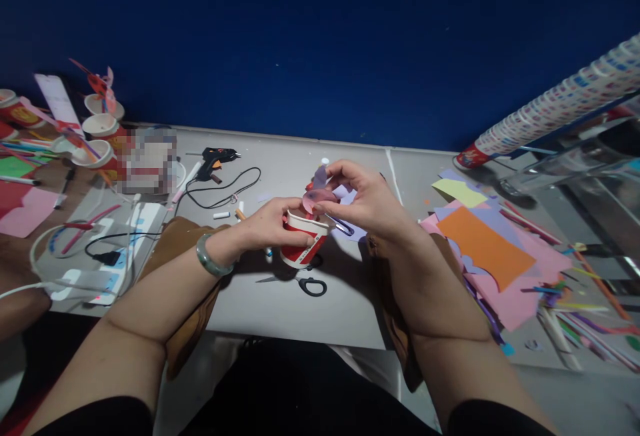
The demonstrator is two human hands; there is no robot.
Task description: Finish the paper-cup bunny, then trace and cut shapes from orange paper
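Observation:
My left hand [275,224], with a jade-coloured bangle on its wrist, is wrapped round a red and white paper cup [301,244] above the table. Over the cup's mouth, my right hand [363,197] pinches a pink and purple paper cut-out [320,197] between thumb and fingers. The cut-out's lower end reaches the cup's rim; how far it goes inside is hidden. Below the cup lie black-handled scissors [311,285] on the tabletop. A dark purple clip-like piece [344,226] and lilac paper scraps show behind the cup.
A black glue gun [216,163] with its cord lies at the back left, near a white power strip [131,249]. Several decorated cups [103,126] stand far left. Orange paper [483,243] tops coloured sheets at right, below a long leaning stack of paper cups [555,103].

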